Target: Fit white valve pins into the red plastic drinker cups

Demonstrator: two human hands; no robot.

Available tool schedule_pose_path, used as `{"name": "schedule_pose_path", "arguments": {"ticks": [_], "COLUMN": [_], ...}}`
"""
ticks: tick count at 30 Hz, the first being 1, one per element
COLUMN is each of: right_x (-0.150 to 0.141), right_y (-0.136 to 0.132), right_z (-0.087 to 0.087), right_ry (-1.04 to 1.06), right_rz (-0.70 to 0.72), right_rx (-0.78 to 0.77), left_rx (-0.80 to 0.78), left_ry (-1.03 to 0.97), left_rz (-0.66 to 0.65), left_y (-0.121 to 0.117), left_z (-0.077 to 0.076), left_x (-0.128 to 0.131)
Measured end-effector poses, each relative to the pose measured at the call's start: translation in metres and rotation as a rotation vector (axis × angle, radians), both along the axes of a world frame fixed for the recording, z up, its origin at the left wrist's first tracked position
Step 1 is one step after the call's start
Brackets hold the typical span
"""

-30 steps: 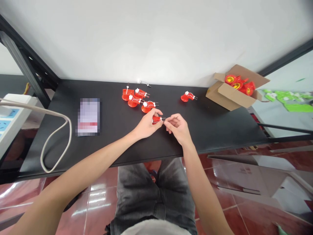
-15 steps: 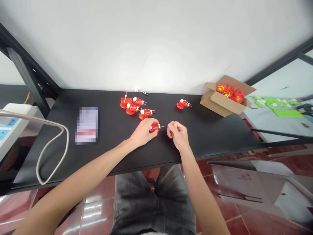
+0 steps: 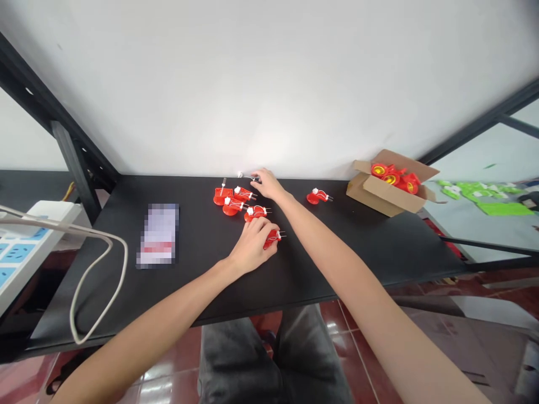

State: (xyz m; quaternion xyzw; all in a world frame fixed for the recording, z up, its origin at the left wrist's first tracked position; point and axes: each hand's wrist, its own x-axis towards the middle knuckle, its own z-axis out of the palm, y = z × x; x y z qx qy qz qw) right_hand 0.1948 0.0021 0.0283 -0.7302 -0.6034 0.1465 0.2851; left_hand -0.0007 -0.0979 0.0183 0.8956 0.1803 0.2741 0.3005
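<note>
My left hand [image 3: 255,245] is closed around a red plastic part [image 3: 272,239] with a white wire and two thin metal prongs pointing right. At the table's back edge, my right hand [image 3: 266,182] reaches to a small white wired piece [image 3: 241,174]. Its thumb and fingers are apart about the dark end of that piece; whether they touch it is hard to see. Close above my left hand lie similar red parts [image 3: 231,206] with white knobs and prongs, and among them a red part with an upright screwdriver-like shaft [image 3: 223,188].
Right of my hands is another red part [image 3: 314,197]. An open cardboard box [image 3: 373,193] holds red parts with yellow rings. On the left lie a blurred-out flat object [image 3: 158,235], a looped cable [image 3: 122,275] and a power strip [image 3: 29,241]. Green pieces [image 3: 497,206] lie beyond the frame at right.
My right hand has gone from a curled pose near the left hand's prongs to the back edge, its fingers opening by the wired piece. My left hand keeps the red part. The view has tilted slightly.
</note>
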Motion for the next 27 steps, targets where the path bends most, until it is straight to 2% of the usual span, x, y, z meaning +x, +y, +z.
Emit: {"name": "schedule_pose_path", "arguments": {"ticks": [3, 8, 13, 21, 27], "right_x": [-0.008, -0.008, -0.006, -0.012, -0.018], "right_y": [0.018, 0.021, 0.022, 0.049, 0.057], "right_z": [-0.01, -0.017, -0.012, 0.003, 0.001], "right_ry": [-0.066, -0.114, -0.092, -0.009, -0.08], "right_rz": [-0.012, -0.019, -0.026, -0.07, -0.101], "right_rx": [-0.016, -0.049, -0.108, -0.239, -0.277], "left_rx": [0.017, 0.05, 0.048, 0.047, 0.032], "left_ry": [0.016, 0.035, 0.053, 0.064, 0.053], "left_rz": [-0.003, 0.022, 0.064, 0.047, 0.036], "left_y": [0.001, 0.0, 0.001, -0.001, -0.003], "left_z": [0.001, 0.003, 0.005, 0.005, 0.004], "left_x": [-0.001, -0.002, -0.001, -0.002, -0.002]}}
